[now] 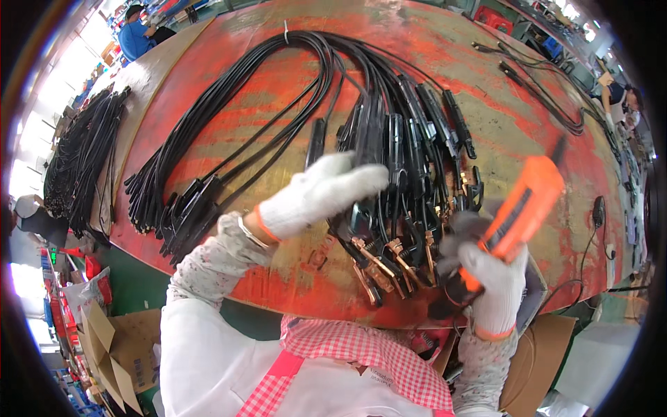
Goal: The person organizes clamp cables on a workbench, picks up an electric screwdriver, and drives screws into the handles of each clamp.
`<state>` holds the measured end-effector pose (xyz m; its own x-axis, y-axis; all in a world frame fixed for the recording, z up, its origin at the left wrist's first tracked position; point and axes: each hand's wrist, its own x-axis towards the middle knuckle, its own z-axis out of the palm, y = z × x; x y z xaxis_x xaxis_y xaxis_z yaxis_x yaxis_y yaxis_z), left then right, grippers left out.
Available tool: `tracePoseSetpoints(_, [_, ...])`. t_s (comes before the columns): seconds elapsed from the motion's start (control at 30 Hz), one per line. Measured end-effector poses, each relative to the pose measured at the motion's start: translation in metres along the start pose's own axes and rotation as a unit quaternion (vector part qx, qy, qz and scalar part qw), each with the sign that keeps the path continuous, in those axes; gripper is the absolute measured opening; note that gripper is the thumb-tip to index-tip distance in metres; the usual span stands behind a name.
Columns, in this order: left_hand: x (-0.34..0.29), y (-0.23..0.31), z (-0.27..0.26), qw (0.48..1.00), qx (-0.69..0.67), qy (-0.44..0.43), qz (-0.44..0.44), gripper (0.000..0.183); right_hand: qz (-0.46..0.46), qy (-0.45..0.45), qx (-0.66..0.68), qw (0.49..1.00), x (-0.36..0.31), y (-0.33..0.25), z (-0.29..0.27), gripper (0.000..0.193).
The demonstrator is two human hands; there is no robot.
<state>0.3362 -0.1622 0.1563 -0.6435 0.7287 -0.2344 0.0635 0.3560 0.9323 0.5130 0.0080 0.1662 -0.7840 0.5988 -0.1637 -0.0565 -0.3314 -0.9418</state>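
My left hand (316,191), in a white glove, reaches over a row of black handled clamps (396,156) with copper-coloured jaws. Its fingers are stretched out and apart above a clamp smeared by motion; whether they touch it is unclear. Black cables (264,59) run from the clamps in a wide loop across the table. At the right, my gloved right hand (497,281) is closed around an orange-and-black power tool (524,201). A thin dark tip points away from me at the tool's far end. Its lower dark part is blurred, beside the copper jaws.
The worn red table (229,139) curves around me. Another black cable bundle (83,160) lies at its left edge, and loose cables (542,90) lie at the far right. An open cardboard box (125,347) stands low left. Two other people are in the background.
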Motion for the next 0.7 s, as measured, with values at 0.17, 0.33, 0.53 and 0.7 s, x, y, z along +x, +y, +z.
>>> tracePoseSetpoints(0.17, [0.007, -0.021, 0.005, 0.999, 0.027, -0.024, 0.003, 0.050, 0.038, -0.138, -0.045, 0.989, 0.072, 0.001, 0.033, 0.049])
tracePoseSetpoints(0.33, [-0.007, -0.020, -0.003, 0.992, 0.117, -0.010, 0.046, 0.049, 0.101, -0.231, -0.066, 0.966, 0.125, 0.028, 0.087, 0.048])
tracePoseSetpoints(0.53, [-0.038, -0.117, -0.002, 0.834, 0.420, 0.191, 0.303, 0.036, 0.080, -0.267, -0.077, 0.957, 0.126, 0.032, 0.102, 0.045])
tracePoseSetpoints(0.7, [-0.058, -0.093, 0.039, 0.997, -0.064, 0.042, 0.009, 0.045, 0.093, -0.251, -0.074, 0.961, 0.137, 0.034, 0.094, 0.049])
